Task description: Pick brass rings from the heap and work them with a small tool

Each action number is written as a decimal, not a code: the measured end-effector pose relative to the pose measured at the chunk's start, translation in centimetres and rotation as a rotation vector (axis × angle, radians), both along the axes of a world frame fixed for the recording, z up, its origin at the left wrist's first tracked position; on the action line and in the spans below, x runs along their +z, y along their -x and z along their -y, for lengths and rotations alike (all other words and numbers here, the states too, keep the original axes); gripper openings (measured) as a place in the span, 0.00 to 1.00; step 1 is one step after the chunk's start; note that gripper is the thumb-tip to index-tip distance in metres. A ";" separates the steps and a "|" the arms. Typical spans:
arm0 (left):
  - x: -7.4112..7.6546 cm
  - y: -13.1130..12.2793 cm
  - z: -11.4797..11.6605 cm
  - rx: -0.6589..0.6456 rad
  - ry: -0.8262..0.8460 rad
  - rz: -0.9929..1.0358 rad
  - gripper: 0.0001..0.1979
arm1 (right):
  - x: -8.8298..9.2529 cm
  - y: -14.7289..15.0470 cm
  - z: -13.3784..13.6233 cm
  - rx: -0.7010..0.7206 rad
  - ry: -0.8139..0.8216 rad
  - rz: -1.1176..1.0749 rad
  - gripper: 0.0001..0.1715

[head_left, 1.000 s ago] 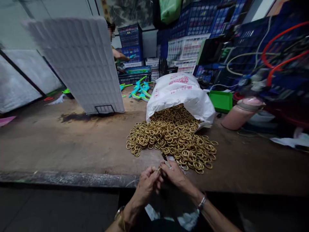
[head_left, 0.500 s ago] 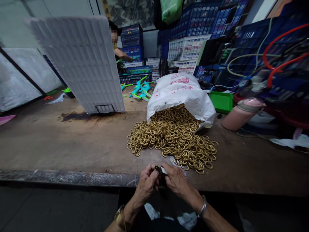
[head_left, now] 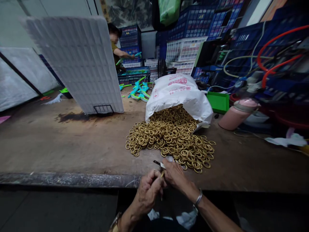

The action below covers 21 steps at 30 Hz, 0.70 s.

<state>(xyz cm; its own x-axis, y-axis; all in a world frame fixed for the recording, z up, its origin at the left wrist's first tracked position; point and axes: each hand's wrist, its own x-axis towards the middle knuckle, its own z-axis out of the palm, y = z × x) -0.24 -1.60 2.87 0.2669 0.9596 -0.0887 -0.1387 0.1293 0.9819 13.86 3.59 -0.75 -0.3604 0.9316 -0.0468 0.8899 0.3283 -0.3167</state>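
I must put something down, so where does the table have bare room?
The wide patch left of the rings, in front of the white panel; also right of them, before the pink bottle. Crowded: around the sack and rings.

Pink bottle (head_left: 235, 116) near green tray (head_left: 218, 102)

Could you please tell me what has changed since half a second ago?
The left hand has drawn back slightly towards the person, and the small tool in the right hand now points clear of the left fingers rather than across them. The co-worker shows more beyond the white panel. The sack and ring pile stayed put.
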 end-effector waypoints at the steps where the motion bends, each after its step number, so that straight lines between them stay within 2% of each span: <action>1: 0.3 0.0 0.0 -0.020 0.007 0.046 0.14 | 0.2 0.1 -0.3 -0.041 -0.010 0.020 0.11; 3: 0.3 0.1 -0.1 -0.015 0.072 0.172 0.13 | 0.5 0.2 -0.8 -0.115 -0.051 0.034 0.11; 8: -1.2 0.5 -0.9 0.145 0.264 0.371 0.11 | 1.0 0.2 -1.9 -0.247 -0.143 0.117 0.17; 10: -1.6 0.7 -0.9 0.172 0.314 0.429 0.09 | 1.0 0.2 -2.2 -0.264 -0.155 0.159 0.18; 13: -2.0 0.9 -0.8 0.154 0.390 0.515 0.08 | 0.8 0.3 -2.5 -0.253 -0.164 0.168 0.15; 18: -2.7 1.2 -0.8 0.110 0.511 0.633 0.09 | 0.5 0.4 -2.8 -0.268 -0.178 0.061 0.13; 21: -2.9 1.2 -0.9 0.145 0.517 0.649 0.12 | 0.7 0.5 -2.9 -0.259 -0.173 -0.071 0.11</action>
<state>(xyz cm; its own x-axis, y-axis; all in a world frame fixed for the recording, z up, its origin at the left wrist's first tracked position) -1.48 -0.70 0.01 0.2940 0.8689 -0.3981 -0.7050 0.4784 0.5236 13.37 6.50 -0.08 -0.1068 0.9848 0.1367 0.9287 0.1479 -0.3402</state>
